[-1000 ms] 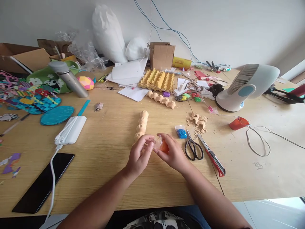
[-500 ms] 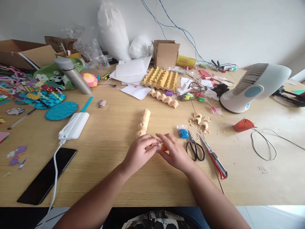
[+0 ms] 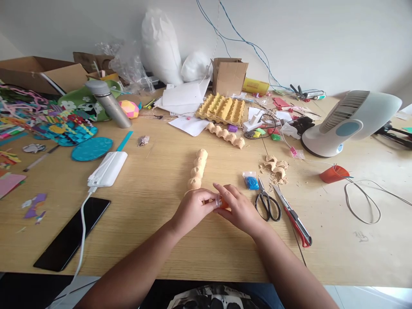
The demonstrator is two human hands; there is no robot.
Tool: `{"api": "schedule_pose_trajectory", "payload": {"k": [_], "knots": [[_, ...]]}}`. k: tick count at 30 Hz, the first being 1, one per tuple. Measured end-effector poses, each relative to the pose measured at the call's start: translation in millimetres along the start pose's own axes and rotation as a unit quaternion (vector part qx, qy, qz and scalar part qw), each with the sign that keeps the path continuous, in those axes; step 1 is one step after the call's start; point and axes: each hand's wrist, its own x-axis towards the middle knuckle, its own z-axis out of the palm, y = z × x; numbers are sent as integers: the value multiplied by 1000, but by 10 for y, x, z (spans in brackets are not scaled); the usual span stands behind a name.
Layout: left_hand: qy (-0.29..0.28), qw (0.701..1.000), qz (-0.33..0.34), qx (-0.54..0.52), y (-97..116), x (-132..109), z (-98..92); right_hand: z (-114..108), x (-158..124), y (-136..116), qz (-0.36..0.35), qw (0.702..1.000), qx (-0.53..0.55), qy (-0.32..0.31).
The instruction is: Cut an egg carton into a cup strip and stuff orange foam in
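Note:
Over the front middle of the table, my left hand [image 3: 194, 210] pinches the clear edge of a small plastic bag with something orange [image 3: 224, 202] in it. My right hand [image 3: 238, 209] curls round the orange part, its fingers covering most of it. Just beyond my left hand lies a strip of egg carton cups [image 3: 197, 169], its near end hidden by the hand. A small bag of blue clay-like stuff [image 3: 251, 181] lies past my right hand. To the right are black-handled scissors [image 3: 268, 204] and a red utility knife [image 3: 294, 219].
Cut carton pieces with crumbs [image 3: 276, 166] lie beyond the knife. Further back are a yellow egg tray [image 3: 222, 108] and another carton strip [image 3: 225, 135]. A fan [image 3: 349, 124] and an orange cup [image 3: 334, 174] stand right. A power bank [image 3: 107, 169] and phone [image 3: 72, 234] lie left.
The whole view has shifted slightly, so things on the table appear further right. My left fingers have closed more tightly on the clear bag edge; both hands stay together.

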Motion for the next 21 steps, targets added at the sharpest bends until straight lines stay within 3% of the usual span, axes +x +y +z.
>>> {"api": "schedule_pose_trajectory", "payload": {"k": [2, 5, 7, 10, 12, 21], "knots": [[23, 1000, 4, -16, -6, 7, -21, -24, 1, 4, -1, 999, 47, 7], [64, 995, -17, -72, -15, 18, -59, -51, 17, 22, 33, 980, 181, 70], [84, 989, -44, -114, -20, 25, -75, -48, 39, 35, 101, 939, 314, 99], [83, 986, -54, -136, -24, 39, -83, -25, 77, 31, 200, 856, 473, 52], [59, 989, -46, -128, -23, 50, -87, -9, 94, 11, 231, 826, 514, 28], [-9, 993, -36, -113, -9, 71, -115, 55, 109, -36, 229, 818, 525, 51]]}}
